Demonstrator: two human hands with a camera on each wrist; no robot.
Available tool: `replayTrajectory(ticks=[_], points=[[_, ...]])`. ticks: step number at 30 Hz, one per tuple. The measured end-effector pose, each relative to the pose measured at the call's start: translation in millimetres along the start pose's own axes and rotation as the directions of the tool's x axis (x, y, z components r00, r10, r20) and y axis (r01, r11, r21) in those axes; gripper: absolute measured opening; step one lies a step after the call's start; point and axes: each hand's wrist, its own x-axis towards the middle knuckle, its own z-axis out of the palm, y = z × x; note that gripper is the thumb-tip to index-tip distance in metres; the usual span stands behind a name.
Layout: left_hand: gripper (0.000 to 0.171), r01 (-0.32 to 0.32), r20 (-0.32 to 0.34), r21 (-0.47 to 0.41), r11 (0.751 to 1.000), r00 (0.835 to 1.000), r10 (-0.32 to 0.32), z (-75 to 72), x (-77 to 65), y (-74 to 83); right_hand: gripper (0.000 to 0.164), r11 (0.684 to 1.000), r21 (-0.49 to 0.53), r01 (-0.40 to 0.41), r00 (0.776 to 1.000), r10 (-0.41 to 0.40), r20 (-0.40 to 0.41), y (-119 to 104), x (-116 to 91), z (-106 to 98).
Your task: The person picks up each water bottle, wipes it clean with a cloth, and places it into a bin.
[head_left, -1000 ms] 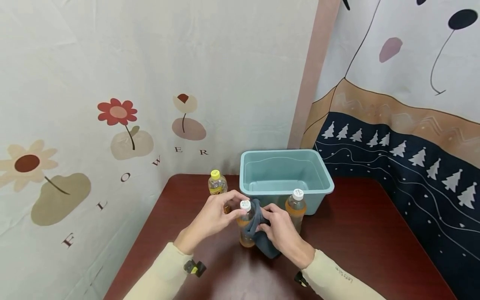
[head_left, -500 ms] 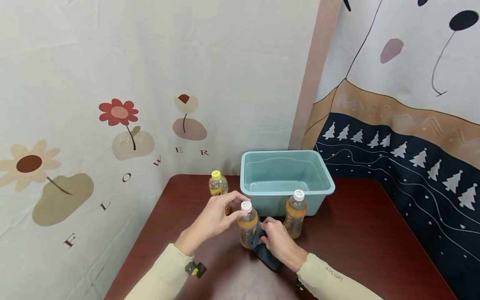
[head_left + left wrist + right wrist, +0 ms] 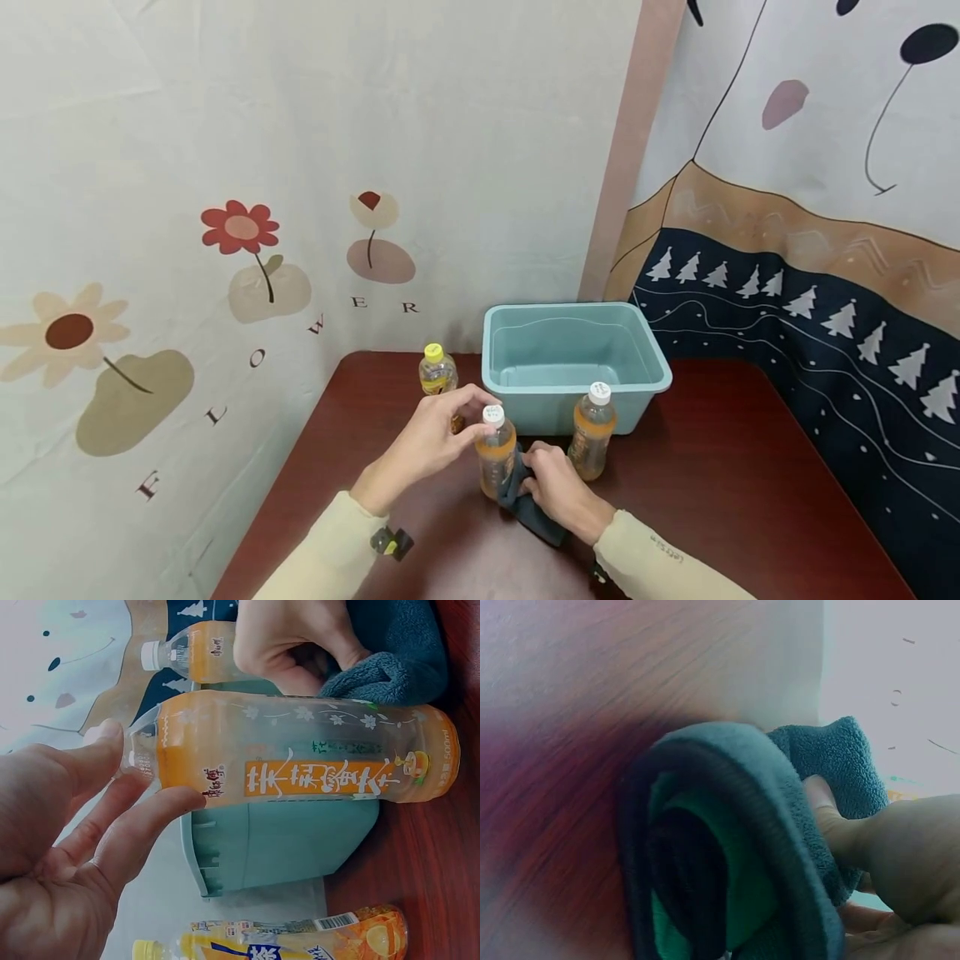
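A clear plastic bottle with an orange label [image 3: 495, 469] and a white cap stands upright on the dark red table [image 3: 675, 517]. Its cap and neck are pinched between the thumb and fingers of my left hand [image 3: 420, 442]. My right hand [image 3: 562, 490] grips a folded dark teal cloth [image 3: 534, 518]. In the left wrist view the cloth [image 3: 397, 667] lies against the bottle's side near its base. The right wrist view shows the thumb pressed into the cloth [image 3: 832, 765], whose loose folds hang below; the bottle is mostly hidden there.
Behind the hands stands a light teal plastic bin [image 3: 570, 388]. A second white-capped bottle [image 3: 591, 440] stands in front of it, just beyond my right hand. At the back left is a yellow-capped bottle [image 3: 438, 375], partly covered by my left hand. A printed fabric backdrop [image 3: 480, 150] rises behind.
My right hand has moved down along the bottle with the cloth, from the neck to its lower side, uncovering the label. The left hand stays at the cap.
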Motion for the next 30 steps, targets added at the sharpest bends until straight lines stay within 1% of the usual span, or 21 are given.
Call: replayTrajectory(ticks=[4, 8, 13, 15, 19, 22, 26, 30], points=[[0.034, -0.006, -0.003, -0.005, 1.0, 1.0, 0.006, -1.2, 0.0, -1.1, 0.034, 0.998, 0.067, 0.006, 1.0, -0.004, -0.022, -5, 1, -9], [0.034, -0.005, -0.004, -0.004, 1.0, 1.0, 0.005, -1.9, -0.1, -2.2, 0.037, 0.993, 0.12, 0.002, 0.998, 0.005, -0.062, -12, 3, -20], [0.035, -0.002, -0.007, -0.005, 1.0, 1.0, 0.002, -1.5, -0.9, -3.3, 0.031, 0.994, 0.112, -0.003, 0.991, 0.018, -0.134, -24, 6, -35], [0.035, 0.001, -0.011, -0.001, 1.0, 1.0, -0.001, -1.2, -1.4, -3.7, 0.032, 0.994, 0.104, -0.012, 0.987, 0.029, -0.159, -29, 8, -42], [0.035, 0.013, -0.014, 0.005, 1.0, 1.0, -0.013, -1.6, -2.3, -3.6, 0.042, 0.993, 0.113, -0.023, 0.979, 0.045, -0.199, -40, 10, -56], [0.035, 0.019, -0.009, -0.003, 1.0, 1.0, -0.019, -1.7, -1.9, -3.1, 0.05, 0.991, 0.13, -0.004, 0.973, 0.034, -0.229, -48, 13, -65], [0.033, 0.019, -0.002, -0.022, 1.0, 1.0, -0.019, -0.9, -0.8, -2.7, 0.049, 0.991, 0.13, 0.021, 0.971, 0.011, -0.241, -56, 17, -74], [0.033, 0.021, 0.001, -0.029, 0.999, 1.0, -0.021, 0.0, -1.4, -2.1, 0.048, 0.992, 0.126, 0.023, 0.976, 0.005, -0.216, -58, 17, -78]])
